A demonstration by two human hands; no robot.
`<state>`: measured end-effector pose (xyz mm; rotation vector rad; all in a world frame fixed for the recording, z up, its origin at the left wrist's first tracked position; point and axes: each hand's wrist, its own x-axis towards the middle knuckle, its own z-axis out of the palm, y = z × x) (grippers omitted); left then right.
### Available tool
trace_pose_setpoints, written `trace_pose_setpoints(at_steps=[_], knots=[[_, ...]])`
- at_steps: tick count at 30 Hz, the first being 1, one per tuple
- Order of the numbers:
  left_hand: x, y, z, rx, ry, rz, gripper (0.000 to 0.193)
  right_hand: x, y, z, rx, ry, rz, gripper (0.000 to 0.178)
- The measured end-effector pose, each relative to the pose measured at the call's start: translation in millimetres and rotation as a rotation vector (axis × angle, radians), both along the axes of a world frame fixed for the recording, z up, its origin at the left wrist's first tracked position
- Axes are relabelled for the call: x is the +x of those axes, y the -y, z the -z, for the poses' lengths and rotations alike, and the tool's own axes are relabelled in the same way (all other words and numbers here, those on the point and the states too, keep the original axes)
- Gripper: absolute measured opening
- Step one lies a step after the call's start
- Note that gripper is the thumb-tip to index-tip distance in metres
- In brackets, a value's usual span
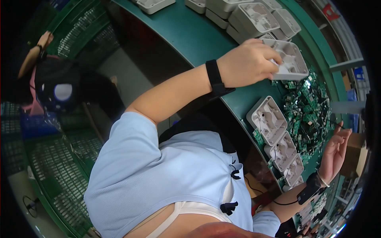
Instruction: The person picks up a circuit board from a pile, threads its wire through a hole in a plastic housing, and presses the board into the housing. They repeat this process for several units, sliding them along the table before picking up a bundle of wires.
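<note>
My left hand (pixel 248 65) is closed on the near edge of a light grey plastic housing (pixel 294 59), a shallow open shell with moulded posts inside. The shell is tilted over the far end of a heap of small green circuit boards (pixel 307 111). My right hand (pixel 335 152) is raised at the right side of that heap, fingers apart and loosely bent, with nothing plainly held. Between the heap and the bench edge, a row of similar open housings (pixel 269 119) runs toward me. A loose green circuit board (pixel 258 137) lies beside the first one.
Stacked grey housings (pixel 254 18) occupy the far part of the green bench (pixel 170 23). A cardboard box (pixel 355 154) is beyond my right hand. Green crates (pixel 63 174) stand at the left, where another person's arm (pixel 33 57) shows. A black cord (pixel 285 203) trails from my right wrist.
</note>
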<state>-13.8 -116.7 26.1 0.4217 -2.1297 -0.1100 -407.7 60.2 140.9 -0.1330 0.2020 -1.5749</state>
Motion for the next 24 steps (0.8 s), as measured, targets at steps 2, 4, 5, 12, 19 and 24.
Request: trace_pose_setpoints(at_steps=[2, 4, 5, 12, 19, 24], knots=[[7, -14, -2, 0.017, -0.056, 0.038, 0.017, 4, -3, 3, -0.002, 0.100, 0.050, 0.050], [21, -32, 4, 0.048, -0.089, 0.025, 0.017, 21, -4, 0, 0.019, 0.104, 0.054, 0.047], [30, -42, 9, 0.075, -0.119, 0.024, 0.016, 30, -5, -1, 0.036, 0.109, 0.071, 0.044], [65, -86, 42, 0.161, -0.038, -0.164, 0.013, 63, 7, 7, -0.019, -0.137, -0.014, 0.028], [59, -92, 69, 0.188, 0.029, -0.258, 0.011, 86, 21, 19, 0.025, -0.437, -0.196, 0.015], [54, -87, 77, 0.171, 0.044, -0.263, 0.013, 109, 17, 22, 0.249, -0.307, -0.221, 0.013]])
